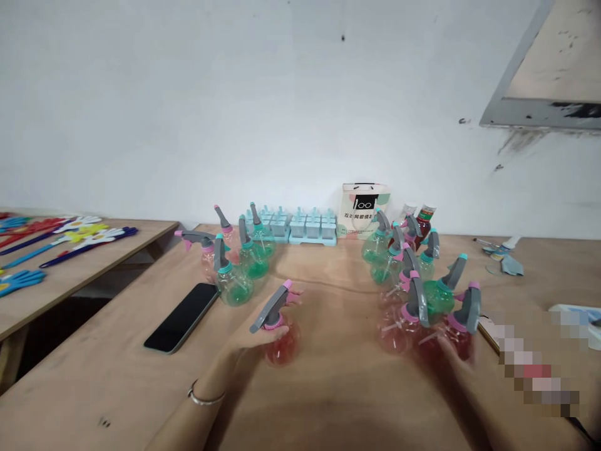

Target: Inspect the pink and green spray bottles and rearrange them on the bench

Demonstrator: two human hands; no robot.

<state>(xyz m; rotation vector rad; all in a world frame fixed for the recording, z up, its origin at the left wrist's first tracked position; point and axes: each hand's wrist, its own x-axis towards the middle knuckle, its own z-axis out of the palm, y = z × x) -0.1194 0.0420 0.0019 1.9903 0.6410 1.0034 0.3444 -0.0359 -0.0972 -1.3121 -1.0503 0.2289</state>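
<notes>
In the middle of the wooden table (323, 401), my left hand (258, 338) is closed round the neck of a pink spray bottle (283, 349) with a grey and pink trigger head. My right hand (454, 356), a little blurred, grips another pink spray bottle (464, 322) at the front of the right-hand group. Close beside it stand a second pink spray bottle (394, 335) and a green spray bottle (437, 295), with several more behind. A second group, with a green spray bottle (235, 288) at its front, is left of centre.
A black phone (182, 318) lies at the left. Light blue popsicle molds (313, 227) and a paper bag (361, 216) stand by the wall, near a dark red bottle (424, 223). Colourful hand-shaped toys (84, 235) lie on the left table. A white tray (577, 322) sits far right.
</notes>
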